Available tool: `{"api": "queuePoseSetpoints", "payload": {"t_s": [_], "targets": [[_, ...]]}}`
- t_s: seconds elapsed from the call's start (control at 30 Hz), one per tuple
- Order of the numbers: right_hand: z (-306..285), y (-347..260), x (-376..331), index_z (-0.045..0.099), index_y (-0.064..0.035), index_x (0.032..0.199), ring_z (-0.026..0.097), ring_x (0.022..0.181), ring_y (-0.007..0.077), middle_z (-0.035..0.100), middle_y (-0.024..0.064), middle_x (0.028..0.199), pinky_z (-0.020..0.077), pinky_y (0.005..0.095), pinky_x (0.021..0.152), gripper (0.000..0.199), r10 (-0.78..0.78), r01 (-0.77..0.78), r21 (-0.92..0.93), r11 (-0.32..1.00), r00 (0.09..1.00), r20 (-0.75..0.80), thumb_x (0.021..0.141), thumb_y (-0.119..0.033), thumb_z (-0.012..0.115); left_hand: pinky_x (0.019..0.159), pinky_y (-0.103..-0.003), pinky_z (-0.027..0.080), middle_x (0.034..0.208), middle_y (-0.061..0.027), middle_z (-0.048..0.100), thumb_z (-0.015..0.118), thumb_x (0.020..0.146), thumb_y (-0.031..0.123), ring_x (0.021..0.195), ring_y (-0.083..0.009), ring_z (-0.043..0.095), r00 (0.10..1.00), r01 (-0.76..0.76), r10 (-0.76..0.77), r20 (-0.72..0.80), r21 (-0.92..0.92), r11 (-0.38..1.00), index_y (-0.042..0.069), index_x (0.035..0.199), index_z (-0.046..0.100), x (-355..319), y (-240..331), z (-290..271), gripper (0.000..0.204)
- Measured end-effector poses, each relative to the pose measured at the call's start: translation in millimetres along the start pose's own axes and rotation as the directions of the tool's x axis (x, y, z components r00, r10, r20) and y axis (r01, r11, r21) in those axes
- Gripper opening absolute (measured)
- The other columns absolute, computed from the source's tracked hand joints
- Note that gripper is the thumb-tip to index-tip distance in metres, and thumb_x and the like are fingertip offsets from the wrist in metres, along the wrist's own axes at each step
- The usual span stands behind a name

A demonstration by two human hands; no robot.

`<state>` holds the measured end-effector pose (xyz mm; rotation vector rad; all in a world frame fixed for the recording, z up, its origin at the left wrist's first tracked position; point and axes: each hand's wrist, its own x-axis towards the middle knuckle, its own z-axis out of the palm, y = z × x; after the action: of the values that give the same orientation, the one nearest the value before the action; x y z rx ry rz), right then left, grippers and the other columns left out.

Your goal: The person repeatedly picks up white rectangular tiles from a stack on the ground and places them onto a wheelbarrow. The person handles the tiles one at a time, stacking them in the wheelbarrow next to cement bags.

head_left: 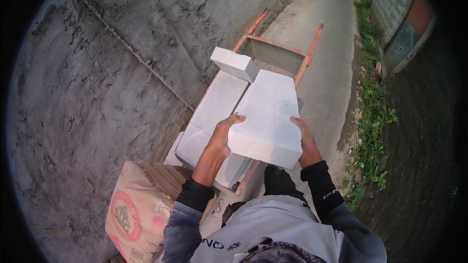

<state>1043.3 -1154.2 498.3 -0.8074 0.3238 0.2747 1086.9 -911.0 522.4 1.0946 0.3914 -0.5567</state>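
Note:
Between my two hands is a white lightweight concrete block, tilted over the near end of a loaded wheelbarrow. My left hand grips its left side with the thumb on the top face. On the opposite side, my right hand presses with the thumb near the upper edge. A faint line crosses the white surface beyond my thumbs; whether a second block starts there I cannot tell. More white blocks lie to the left in the orange-framed wheelbarrow, one smaller block resting on top at the far end.
A rough grey plastered wall rises close on the left. Brown paper cement sacks stand at lower left, beside my left forearm. The paved lane runs ahead, with a strip of weeds and a block wall on the right.

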Motion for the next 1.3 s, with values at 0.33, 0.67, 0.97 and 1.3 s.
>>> {"api": "queuePoseSetpoints", "payload": {"t_s": [0.33, 0.67, 0.97, 1.3], "targets": [[0, -95, 131, 0.037, -0.0017, 0.141, 0.052, 0.129, 0.0235, 0.051, 0.0185, 0.135, 0.0444, 0.0375, 0.108, 0.065, 0.325, -0.371, 0.461, 0.806, 0.929, 0.179, 0.086, -0.006, 0.072, 0.085, -0.042, 0.056, 0.116, -0.0201, 0.063, 0.071, 0.085, 0.04, 0.105, -0.0314, 0.066, 0.983, -0.002, 0.02, -0.184, 0.097, 0.995, -0.004, 0.131, 0.054, 104, 127, 51, 0.066], [-95, -62, 272, 0.036, -0.0016, 0.143, 0.053, 0.127, 0.0241, 0.053, 0.0209, 0.134, 0.0438, 0.0346, 0.107, 0.078, 0.109, -0.071, -0.246, 0.967, 0.983, 0.146, 0.077, -0.005, 0.078, 0.092, -0.045, 0.055, 0.12, -0.0243, 0.065, 0.068, 0.092, 0.054, 0.112, -0.0299, 0.065, 0.952, -0.034, 0.167, -0.255, 0.457, 0.889, -0.013, 0.129, 0.056, 215, 126, 71, 0.078], [-138, -44, 317, 0.037, -0.0019, 0.144, 0.055, 0.125, 0.0246, 0.055, 0.0224, 0.132, 0.0438, 0.032, 0.106, 0.085, 0.012, 0.068, -0.46, 0.885, 0.985, 0.17, 0.072, -0.008, 0.082, 0.094, -0.038, 0.051, 0.109, -0.0241, 0.07, 0.07, 0.092, 0.052, 0.102, -0.0308, 0.067, 0.852, -0.109, 0.415, -0.32, 0.667, 0.737, -0.015, 0.121, 0.062, 276, 91, 63, 0.073], [-149, -77, 320, 0.026, -0.0037, 0.153, 0.049, 0.131, 0.039, 0.041, 0.0264, 0.144, 0.0443, 0.0485, 0.108, 0.09, 0.051, 0.011, -0.501, 0.866, 0.993, 0.11, 0.083, -0.022, 0.08, 0.071, -0.041, 0.05, 0.104, -0.0133, 0.054, 0.083, 0.084, 0.027, 0.082, -0.0215, 0.054, 0.382, -0.141, 0.902, -0.203, 0.951, 0.274, -0.006, 0.107, 0.062, 212, 53, 111, 0.046]]}}
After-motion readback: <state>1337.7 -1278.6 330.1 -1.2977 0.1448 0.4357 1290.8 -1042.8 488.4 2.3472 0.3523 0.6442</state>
